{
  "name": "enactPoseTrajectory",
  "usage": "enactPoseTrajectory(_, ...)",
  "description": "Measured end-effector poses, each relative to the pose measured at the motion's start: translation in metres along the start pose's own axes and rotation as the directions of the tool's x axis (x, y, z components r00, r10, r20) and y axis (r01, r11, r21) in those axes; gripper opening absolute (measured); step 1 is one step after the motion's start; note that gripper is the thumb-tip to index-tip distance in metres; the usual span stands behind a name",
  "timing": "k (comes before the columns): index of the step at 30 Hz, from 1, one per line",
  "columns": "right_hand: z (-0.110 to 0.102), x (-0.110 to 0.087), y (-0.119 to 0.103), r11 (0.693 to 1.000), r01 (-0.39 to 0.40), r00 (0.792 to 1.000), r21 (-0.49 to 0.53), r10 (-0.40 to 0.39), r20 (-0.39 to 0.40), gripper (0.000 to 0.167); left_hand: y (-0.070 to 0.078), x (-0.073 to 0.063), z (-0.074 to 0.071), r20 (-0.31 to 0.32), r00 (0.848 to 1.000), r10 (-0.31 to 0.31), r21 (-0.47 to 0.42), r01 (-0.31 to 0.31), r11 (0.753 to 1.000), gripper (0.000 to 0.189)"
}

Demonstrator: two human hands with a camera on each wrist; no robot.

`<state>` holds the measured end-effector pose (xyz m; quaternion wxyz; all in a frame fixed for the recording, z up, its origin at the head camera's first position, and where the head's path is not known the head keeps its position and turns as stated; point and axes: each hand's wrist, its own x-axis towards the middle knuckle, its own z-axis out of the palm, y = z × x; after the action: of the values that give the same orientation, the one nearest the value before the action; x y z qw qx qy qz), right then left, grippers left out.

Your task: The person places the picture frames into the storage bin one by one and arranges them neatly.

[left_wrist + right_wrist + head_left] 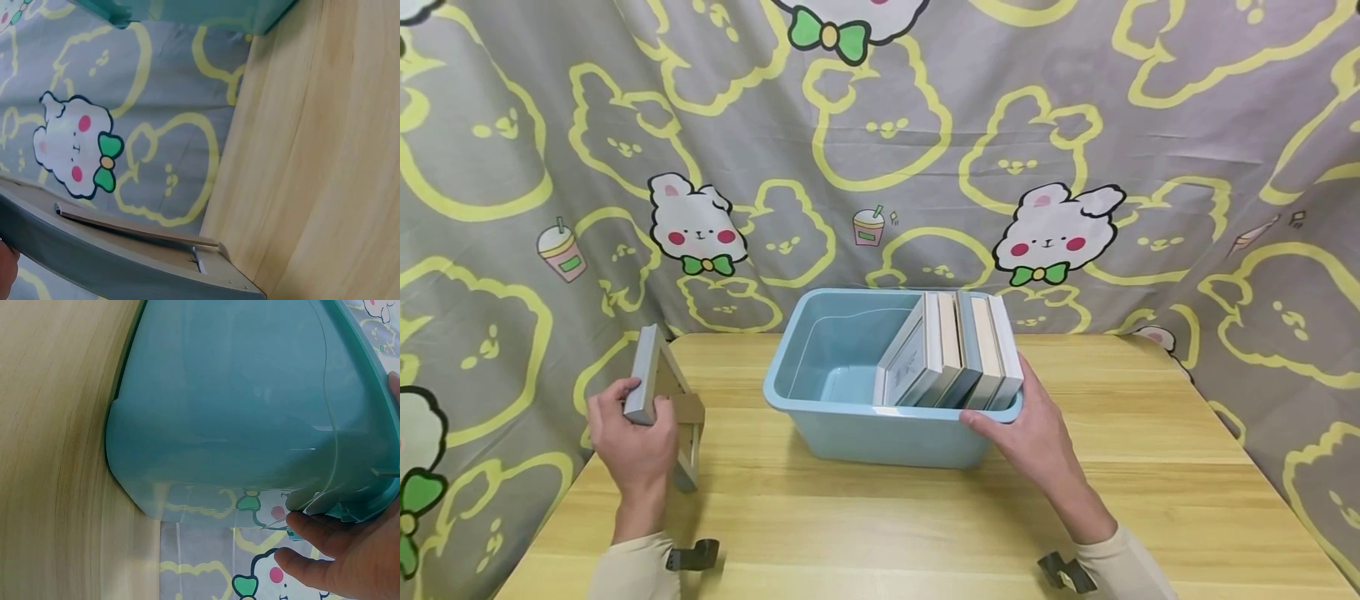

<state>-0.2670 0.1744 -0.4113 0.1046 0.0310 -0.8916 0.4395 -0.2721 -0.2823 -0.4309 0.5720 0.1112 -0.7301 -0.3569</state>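
On the left of the head view my left hand (636, 437) grips a grey-edged picture frame (643, 375), holding it upright on its side. Its brown back with a fold-out stand (140, 230) shows in the left wrist view, and a fingertip is at that view's lower left. A light blue plastic bin (887, 437) sits mid-table. My right hand (1037, 437) holds its front right corner, thumb on the rim and fingers along the side. Several picture frames (1009, 358) lean together in the bin's right half. The right wrist view shows fingers (319, 540) against the bin wall (231, 412).
The wooden table (865, 533) extends around the bin on both sides. Behind it hangs a grey curtain (917, 208) with yellow outlines and white rabbit faces, which also runs along both sides. Dark straps with mounts (692, 556) are on both sleeves.
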Motion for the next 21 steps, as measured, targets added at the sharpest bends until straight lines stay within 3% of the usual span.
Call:
enactPoseTrajectory(8,-0.001,0.0005,0.0024,1.0,0.021,1.0,0.014,-0.021,-0.012,0.104,0.0051,-0.0033,0.0063,-0.061,0.998,-0.001,0.035,0.003,0.999,0.034)
enactPoseTrajectory(21,0.0012,0.0002,0.0029,0.999,0.029,0.999,0.016,-0.029,-0.015,0.104,0.0039,-0.0072,0.0067,-0.07,0.997,-0.039,0.011,0.04,0.999,0.035)
